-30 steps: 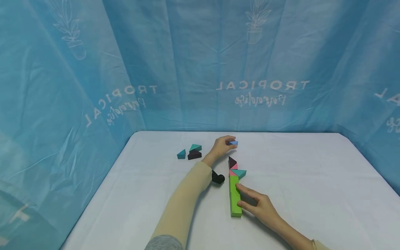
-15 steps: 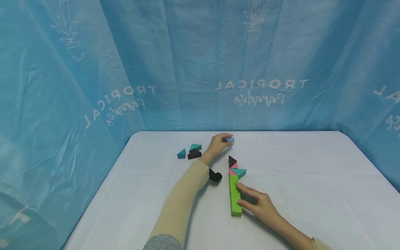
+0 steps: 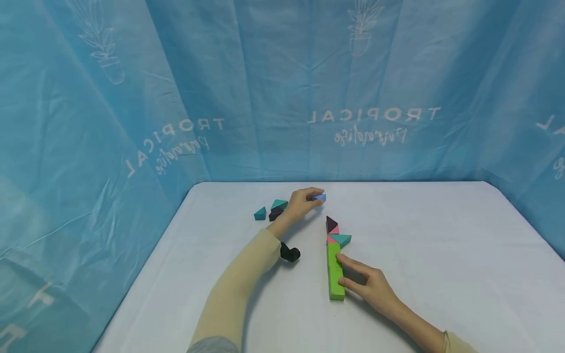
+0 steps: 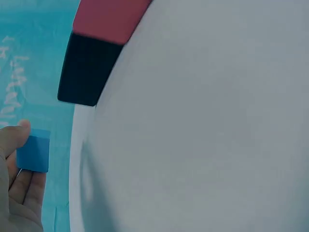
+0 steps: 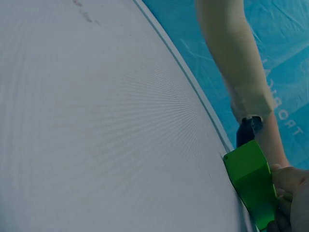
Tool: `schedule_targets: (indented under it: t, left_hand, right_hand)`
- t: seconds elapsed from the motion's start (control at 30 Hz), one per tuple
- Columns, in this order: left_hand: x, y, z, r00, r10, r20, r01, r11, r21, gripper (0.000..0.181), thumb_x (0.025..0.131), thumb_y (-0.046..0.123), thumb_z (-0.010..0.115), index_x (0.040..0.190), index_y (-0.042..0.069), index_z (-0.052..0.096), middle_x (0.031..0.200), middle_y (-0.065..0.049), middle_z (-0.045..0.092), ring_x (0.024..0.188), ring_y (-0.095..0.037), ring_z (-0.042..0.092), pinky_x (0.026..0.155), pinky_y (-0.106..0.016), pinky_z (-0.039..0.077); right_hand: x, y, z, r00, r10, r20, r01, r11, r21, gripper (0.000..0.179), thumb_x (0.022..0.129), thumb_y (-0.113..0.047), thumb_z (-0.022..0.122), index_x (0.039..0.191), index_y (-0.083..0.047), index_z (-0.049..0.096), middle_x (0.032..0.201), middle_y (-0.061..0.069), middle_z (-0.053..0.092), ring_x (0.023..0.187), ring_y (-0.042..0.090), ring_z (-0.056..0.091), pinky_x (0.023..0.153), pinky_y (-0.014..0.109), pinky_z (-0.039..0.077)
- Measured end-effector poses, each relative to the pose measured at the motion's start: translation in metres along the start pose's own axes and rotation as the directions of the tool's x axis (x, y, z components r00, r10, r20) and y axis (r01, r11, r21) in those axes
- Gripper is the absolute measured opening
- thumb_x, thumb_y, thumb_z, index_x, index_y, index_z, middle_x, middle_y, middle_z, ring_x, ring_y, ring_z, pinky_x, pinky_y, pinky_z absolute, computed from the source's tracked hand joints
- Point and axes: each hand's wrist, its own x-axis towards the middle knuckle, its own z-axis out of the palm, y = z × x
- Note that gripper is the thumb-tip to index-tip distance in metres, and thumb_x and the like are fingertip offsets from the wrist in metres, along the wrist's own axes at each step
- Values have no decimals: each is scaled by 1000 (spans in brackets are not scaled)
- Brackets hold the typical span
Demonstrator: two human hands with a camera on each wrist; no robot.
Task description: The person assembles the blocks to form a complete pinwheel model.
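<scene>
My left hand (image 3: 301, 203) pinches a blue triangular block (image 3: 319, 197) between thumb and fingers near the far side of the table; its square blue side (image 4: 34, 153) shows in the left wrist view. My right hand (image 3: 372, 287) rests thumb and forefinger against the right side of a long green block (image 3: 334, 274). At the green block's far end stand pink triangles (image 3: 331, 239), a teal triangle (image 3: 342, 239) pointing right, and a dark triangle (image 3: 331, 224) farthest away. In the right wrist view the green block's end (image 5: 248, 166) is beside the fingers.
Left of my left hand lie two teal triangular blocks (image 3: 260, 214) and a dark block (image 3: 274, 214), partly behind the wrist. A black device with a round knob (image 3: 291, 254) sits by my left sleeve. A blue printed curtain (image 3: 282, 98) surrounds the white table (image 3: 419, 245).
My left hand has shifted left with the blue block, its wrist now overlapping the dark block. The right hand stays at the green block. The head view has tilted slightly.
</scene>
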Motion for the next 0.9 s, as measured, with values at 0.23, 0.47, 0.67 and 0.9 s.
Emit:
schedule_targets:
  t: [0.23,0.47,0.67,0.9]
  left_hand:
    - [-26,3,-4,999,37,32,-37,999,-11,36,88,22,68,121,8,65,119,-2,64,101,-12,62,85,-21,49]
    - [-45,3,-6,996,77,39,-74,996,-58,36,88,19,68,121,4,64,119,-5,64,104,-14,61,87,-21,49]
    - [-58,6,-7,992,110,61,-106,992,-73,36,88,16,69,120,2,64,119,-6,64,105,-15,61,88,-25,50]
    - [-68,8,-5,987,120,102,-115,992,-58,36,88,15,68,121,4,64,121,-5,63,106,-13,60,90,-22,48]
  right_hand:
    - [1,-9,-1,1000,15,2,-15,1000,-17,54,83,-13,73,134,-7,54,137,9,49,126,29,44,99,14,31]
    - [2,-36,-4,1000,9,15,-9,1000,-19,52,83,-7,72,131,2,53,135,19,48,124,36,44,99,13,31]
    - [2,-38,-5,1000,7,16,-7,1000,-4,52,84,-7,71,132,2,53,135,19,48,125,36,43,99,13,31]
    - [1,-25,-3,1000,14,12,-14,1000,-1,53,84,-9,72,133,-2,53,137,15,48,126,33,42,99,12,30]
